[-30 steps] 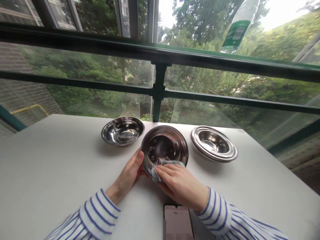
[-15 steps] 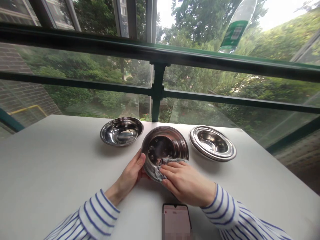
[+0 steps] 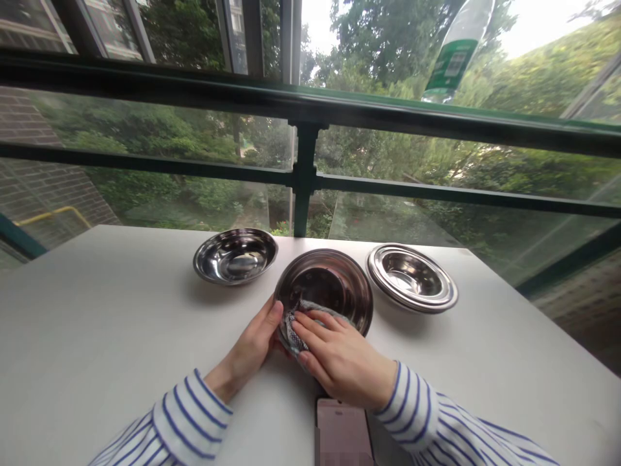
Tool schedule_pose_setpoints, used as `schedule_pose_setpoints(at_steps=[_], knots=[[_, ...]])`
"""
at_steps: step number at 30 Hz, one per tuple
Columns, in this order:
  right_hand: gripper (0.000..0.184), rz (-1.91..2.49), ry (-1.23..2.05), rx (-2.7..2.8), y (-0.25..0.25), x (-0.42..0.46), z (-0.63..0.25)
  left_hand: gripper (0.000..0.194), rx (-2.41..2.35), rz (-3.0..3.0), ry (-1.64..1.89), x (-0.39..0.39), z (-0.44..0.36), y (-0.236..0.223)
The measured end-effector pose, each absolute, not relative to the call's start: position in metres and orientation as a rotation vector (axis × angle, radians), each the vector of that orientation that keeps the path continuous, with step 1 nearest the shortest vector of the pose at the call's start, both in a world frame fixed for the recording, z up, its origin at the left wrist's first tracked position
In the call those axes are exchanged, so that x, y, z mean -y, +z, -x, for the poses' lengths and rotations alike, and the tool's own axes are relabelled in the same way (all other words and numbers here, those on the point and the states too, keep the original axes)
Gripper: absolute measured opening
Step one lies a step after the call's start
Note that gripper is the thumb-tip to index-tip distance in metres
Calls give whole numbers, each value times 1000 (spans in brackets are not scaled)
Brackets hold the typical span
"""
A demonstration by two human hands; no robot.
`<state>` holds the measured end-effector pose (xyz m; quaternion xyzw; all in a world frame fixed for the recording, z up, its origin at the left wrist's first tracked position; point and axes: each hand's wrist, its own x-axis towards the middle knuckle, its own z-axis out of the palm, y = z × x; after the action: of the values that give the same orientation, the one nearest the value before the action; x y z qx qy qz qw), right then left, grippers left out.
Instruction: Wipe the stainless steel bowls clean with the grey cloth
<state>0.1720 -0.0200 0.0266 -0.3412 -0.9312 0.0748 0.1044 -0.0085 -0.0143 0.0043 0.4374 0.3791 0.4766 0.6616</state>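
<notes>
A shiny stainless steel bowl (image 3: 352,285) is tilted toward me at the middle of the white table. My left hand (image 3: 255,340) grips its left rim, thumb over the edge and the other fingers hidden beneath. Against the inner wall on the near left, my right hand (image 3: 339,353) presses a crumpled grey-and-white patterned cloth (image 3: 294,333). The fingers of that hand lie over the cloth, which is partly covered by them.
Another steel bowl (image 3: 236,257) stands at the back left, and stacked steel bowls (image 3: 412,278) at the back right. A phone (image 3: 342,430) lies near me on the table (image 3: 121,323). Beyond the far edge runs a dark railing (image 3: 194,90), with a plastic bottle (image 3: 451,65) on top.
My right hand and the cloth have slid left along the bowl's inner wall. The bowl has shifted and tipped slightly; my left hand keeps its grip on the rim.
</notes>
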Motion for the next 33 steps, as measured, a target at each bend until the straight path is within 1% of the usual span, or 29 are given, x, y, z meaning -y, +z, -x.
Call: schedule_pose_setpoints(at_steps=[6, 10, 15, 22, 25, 30, 33], knots=[[39, 1014, 208, 2774, 27, 18, -175, 47, -897, -988, 1107, 15, 8, 6], [42, 1006, 152, 2712, 25, 17, -174, 48, -927, -968, 1106, 17, 6, 9], [38, 994, 159, 2750, 27, 19, -173, 50, -911, -951, 1092, 18, 6, 9], [39, 978, 129, 2717, 28, 19, -172, 53, -867, -958, 1053, 16, 7, 6], [36, 975, 149, 2742, 29, 19, -173, 53, -863, -984, 1046, 16, 8, 5], [40, 989, 165, 2738, 30, 17, -173, 52, -876, -984, 1050, 17, 8, 4], [37, 967, 220, 2782, 31, 16, -176, 53, -882, -994, 1072, 17, 8, 5]])
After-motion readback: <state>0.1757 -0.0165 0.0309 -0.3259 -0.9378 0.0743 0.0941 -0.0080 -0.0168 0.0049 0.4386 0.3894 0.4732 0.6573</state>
